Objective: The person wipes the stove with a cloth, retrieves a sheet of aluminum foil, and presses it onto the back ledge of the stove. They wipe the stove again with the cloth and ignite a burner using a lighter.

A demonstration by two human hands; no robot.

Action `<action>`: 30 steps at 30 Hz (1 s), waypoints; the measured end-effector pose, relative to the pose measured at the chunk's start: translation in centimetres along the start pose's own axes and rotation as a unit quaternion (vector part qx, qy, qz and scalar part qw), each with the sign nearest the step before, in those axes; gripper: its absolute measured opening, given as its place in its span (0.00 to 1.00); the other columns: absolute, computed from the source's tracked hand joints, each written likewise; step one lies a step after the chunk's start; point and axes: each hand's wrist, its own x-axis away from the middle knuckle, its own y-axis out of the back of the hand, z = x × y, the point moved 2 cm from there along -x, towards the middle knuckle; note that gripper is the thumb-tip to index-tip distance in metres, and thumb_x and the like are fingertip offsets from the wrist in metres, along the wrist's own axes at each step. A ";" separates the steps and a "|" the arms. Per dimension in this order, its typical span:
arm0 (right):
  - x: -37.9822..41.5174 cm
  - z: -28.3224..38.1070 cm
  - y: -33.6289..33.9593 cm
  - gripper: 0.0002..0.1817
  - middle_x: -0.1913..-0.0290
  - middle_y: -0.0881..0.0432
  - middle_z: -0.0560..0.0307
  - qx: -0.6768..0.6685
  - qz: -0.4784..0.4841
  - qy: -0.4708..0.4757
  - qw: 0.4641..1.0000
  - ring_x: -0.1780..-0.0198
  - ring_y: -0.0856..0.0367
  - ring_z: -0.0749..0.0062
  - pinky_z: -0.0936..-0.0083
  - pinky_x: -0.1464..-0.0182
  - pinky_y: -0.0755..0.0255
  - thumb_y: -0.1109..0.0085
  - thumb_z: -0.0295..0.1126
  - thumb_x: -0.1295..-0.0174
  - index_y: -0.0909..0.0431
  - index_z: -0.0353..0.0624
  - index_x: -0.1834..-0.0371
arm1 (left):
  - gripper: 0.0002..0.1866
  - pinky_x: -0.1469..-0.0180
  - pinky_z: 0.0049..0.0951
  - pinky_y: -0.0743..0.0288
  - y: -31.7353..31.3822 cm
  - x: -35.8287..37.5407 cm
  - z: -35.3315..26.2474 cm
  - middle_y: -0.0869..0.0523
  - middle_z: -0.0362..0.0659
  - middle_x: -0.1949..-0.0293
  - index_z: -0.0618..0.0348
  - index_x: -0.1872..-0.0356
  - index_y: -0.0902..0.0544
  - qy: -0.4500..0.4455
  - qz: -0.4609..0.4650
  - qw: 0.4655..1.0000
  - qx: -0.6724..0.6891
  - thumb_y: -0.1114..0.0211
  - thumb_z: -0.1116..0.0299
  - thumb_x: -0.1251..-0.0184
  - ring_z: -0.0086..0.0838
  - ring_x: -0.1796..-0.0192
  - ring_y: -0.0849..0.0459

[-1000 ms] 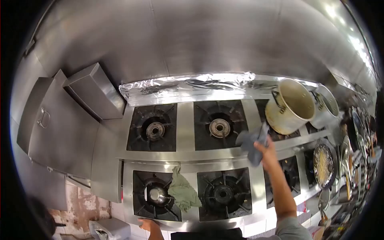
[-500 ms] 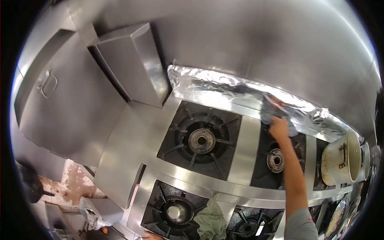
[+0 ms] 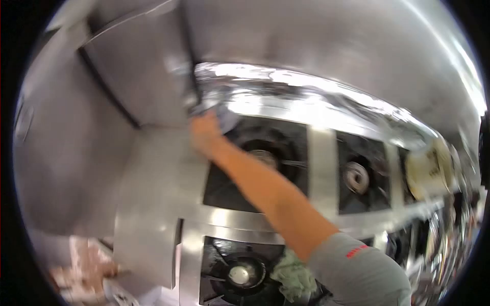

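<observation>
My right hand [image 3: 205,133] reaches across the stove to the back left corner, blurred by motion, with its fingers closed on a grey cloth [image 3: 227,118]. The cloth lies at the left end of the foil-covered ledge [image 3: 286,94], beside the back left burner [image 3: 263,159], which my forearm partly covers. A pale green cloth [image 3: 293,275] rests crumpled at the right side of the front left burner [image 3: 240,275]. My left hand is out of the frame.
A second back burner [image 3: 356,177] sits right of centre, and a large worn pot [image 3: 426,171] stands at the far right. A steel box-shaped housing [image 3: 140,61] rises at the upper left above the flat steel counter [image 3: 153,173].
My right hand has swept left along the foil ledge with the grey cloth, from behind the second burner to the left corner. The view has shifted. My left hand has left the bottom edge.
</observation>
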 end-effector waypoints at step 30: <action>54.4 9.0 32.2 0.24 0.52 0.20 0.40 -0.630 0.106 -0.304 0.707 0.50 0.21 0.45 0.64 0.47 0.28 0.41 0.33 0.43 0.28 0.41 0.41 | 0.30 0.37 0.55 0.38 11.5 11.7 -3.4 0.32 0.42 0.34 0.43 0.34 0.34 -0.017 0.858 0.434 0.273 0.50 0.41 0.32 0.37 0.34 0.33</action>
